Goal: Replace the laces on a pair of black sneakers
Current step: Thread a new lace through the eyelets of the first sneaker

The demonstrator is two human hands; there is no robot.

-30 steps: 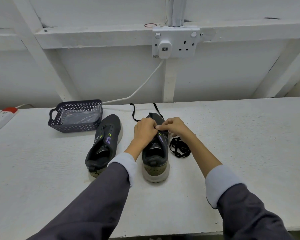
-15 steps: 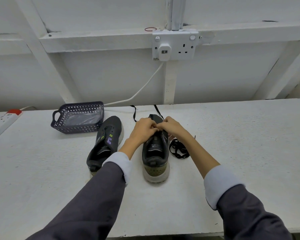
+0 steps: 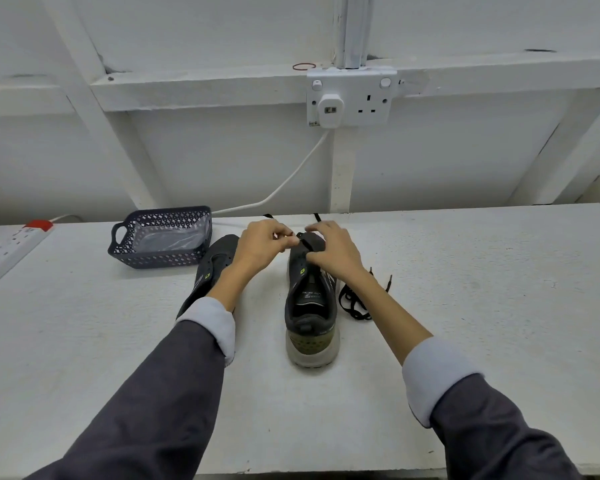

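No word or number we can read for certain.
- Centre sneaker [image 3: 310, 317], insole [image 3: 311, 295]: white print, two short lines, too blurred for us to make out.
- Same sneaker, heel: small pale mark, unreadable.
- Yellow-green square marks, one on centre sneaker's upper, one on other sneaker [image 3: 215, 268]: we see outlines only, no letters.
- Wall socket [image 3: 368, 98]: tiny dark label at lower left corner, illegible to us.
- Plug adapter [image 3: 330, 110]: small dark window, no digits we can tell.

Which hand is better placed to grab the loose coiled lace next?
Right: the coiled lace lies just right of the sneaker, near the right hand; the left hand, pinching a lace end, is farther.
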